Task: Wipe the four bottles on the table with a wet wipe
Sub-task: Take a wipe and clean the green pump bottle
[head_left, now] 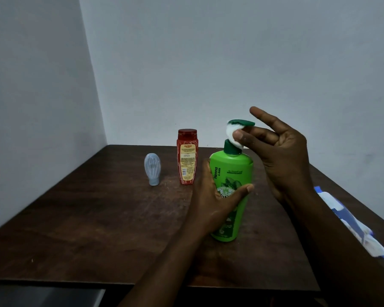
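Right of centre, your left hand [211, 201] grips the green pump bottle [231, 169] while your right hand [284, 156] pinches the wet wipe [232, 134] against its pump neck, so next likely wipe its body, then the red bottle [186, 157] and grey bottle [152, 169] beyond.

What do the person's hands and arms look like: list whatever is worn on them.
Both are bare. The left hand and the right hand show no glove, ring or bracelet, and neither wrist carries a watch. No sleeve shows on either forearm up to the frame's edge.
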Demonstrator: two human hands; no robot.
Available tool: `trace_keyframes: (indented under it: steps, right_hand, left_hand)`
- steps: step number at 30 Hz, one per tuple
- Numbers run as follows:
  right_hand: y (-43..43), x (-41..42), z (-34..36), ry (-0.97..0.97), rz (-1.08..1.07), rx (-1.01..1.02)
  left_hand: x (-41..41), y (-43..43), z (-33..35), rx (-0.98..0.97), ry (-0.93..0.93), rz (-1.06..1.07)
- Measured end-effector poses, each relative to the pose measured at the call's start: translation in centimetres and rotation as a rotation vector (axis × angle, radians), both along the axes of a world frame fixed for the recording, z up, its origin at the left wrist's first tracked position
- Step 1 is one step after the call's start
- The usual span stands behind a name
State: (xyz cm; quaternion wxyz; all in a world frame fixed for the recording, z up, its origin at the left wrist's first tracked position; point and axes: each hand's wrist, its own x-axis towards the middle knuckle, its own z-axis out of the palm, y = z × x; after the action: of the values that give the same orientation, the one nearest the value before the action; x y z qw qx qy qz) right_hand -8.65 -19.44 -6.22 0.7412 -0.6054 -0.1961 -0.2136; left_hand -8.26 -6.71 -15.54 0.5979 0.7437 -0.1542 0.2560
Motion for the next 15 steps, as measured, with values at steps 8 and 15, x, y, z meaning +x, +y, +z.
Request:
trace_keyframes:
  steps: [8, 15]
  right_hand:
    - [1.6, -0.6, -0.1, -0.083, -0.232, -0.148]
    - [1.3, -1.4, -0.7, -0.121, -0.46, -0.347]
  left_hand:
    - [0.0, 0.1, -0.1, -0.023, -0.003, -0.002]
    - [0.2, 0.0, -0.3, -0.004, 0.021, -0.022]
